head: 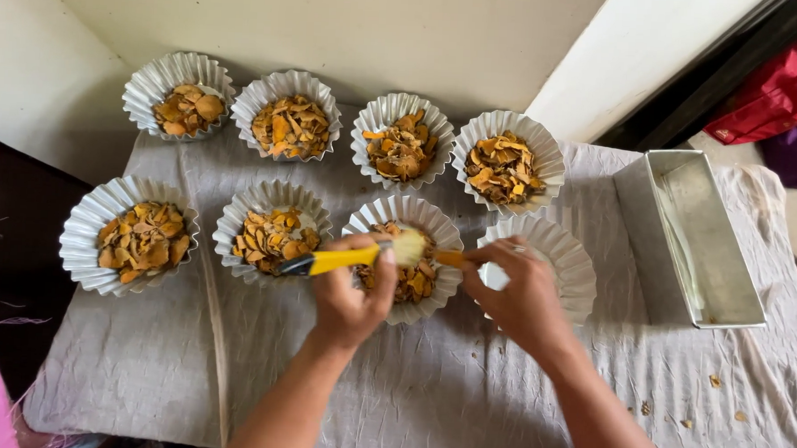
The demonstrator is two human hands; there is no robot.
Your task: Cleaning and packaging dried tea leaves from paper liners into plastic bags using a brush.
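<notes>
My left hand [350, 298] grips a yellow-handled brush [339, 260], its pale bristles over the third front-row fluted metal mould [405, 214], which holds orange-yellow dried slices. My right hand [521, 297] pinches one orange slice [449, 258] against the bristles. Beneath my right hand sits a fluted mould [563, 254] that looks empty. The grey cloth [463, 397] carries two rows of such moulds.
Six other filled moulds stand in the back row [291, 125] and at the front left [134, 235]. A rectangular metal tin [702, 237] lies at the right. Small crumbs [714, 381] dot the cloth. A red bag [781, 88] sits at the top right, beyond the white wall.
</notes>
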